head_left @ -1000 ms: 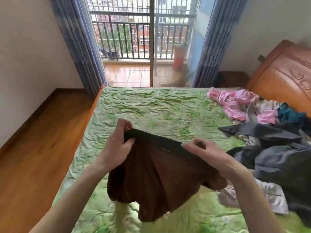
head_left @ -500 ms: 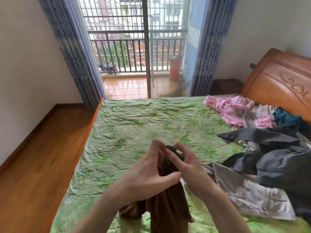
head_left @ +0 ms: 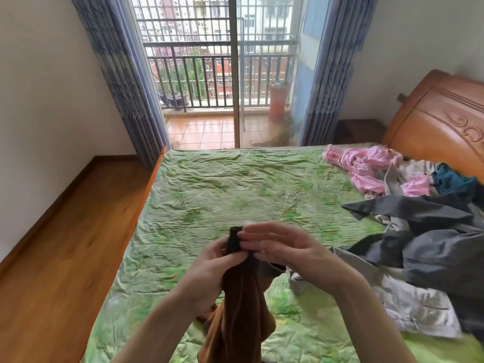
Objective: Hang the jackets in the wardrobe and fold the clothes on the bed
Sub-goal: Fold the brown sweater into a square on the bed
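A brown garment with a black waistband hangs doubled over above the green bedspread. My left hand pinches the black band from the left. My right hand meets it from the right, its fingers fairly straight and its fingertips on the band. The cloth's two halves hang together below my hands. At the right of the bed lies a dark grey jacket with a pale lining. Behind it sit pink clothes and a teal piece.
A carved wooden headboard stands at the right. A glass balcony door and blue curtains are beyond the bed's far edge. Wooden floor runs along the bed's left side.
A second ago my hands held the waistband stretched wide apart. They have come together, folding the brown garment in half, and now sit a little higher.
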`<control>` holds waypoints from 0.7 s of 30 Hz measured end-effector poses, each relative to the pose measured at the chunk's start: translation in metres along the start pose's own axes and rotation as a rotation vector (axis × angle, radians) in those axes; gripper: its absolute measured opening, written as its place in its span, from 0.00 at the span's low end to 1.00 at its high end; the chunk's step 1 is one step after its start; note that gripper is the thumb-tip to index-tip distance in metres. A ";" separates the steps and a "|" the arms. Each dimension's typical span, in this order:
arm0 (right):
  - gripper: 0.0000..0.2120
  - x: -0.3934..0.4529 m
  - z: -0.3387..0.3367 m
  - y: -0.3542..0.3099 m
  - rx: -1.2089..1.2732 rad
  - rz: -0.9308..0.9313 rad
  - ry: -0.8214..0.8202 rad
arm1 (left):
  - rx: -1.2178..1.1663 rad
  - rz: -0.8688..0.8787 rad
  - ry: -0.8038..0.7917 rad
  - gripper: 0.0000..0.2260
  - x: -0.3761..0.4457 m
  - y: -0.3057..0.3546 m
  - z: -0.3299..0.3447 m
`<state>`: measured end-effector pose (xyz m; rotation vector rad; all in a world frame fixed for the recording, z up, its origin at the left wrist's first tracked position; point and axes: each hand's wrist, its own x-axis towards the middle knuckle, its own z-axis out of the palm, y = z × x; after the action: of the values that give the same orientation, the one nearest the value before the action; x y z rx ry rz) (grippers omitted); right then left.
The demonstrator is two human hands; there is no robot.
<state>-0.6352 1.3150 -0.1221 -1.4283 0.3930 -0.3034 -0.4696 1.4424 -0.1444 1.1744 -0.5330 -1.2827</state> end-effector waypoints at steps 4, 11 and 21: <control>0.21 -0.018 -0.030 0.016 -0.130 -0.063 0.116 | -0.175 -0.115 0.127 0.13 -0.002 -0.003 -0.008; 0.44 0.000 -0.045 0.115 -0.324 0.119 0.149 | -0.170 -0.025 0.050 0.09 -0.015 0.021 -0.001; 0.37 0.039 -0.012 0.118 -0.268 0.175 -0.038 | -0.036 0.041 -0.085 0.09 -0.050 0.060 -0.014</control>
<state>-0.6093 1.3023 -0.2437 -1.6460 0.5396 -0.0827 -0.4450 1.4851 -0.0827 1.0773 -0.5907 -1.3062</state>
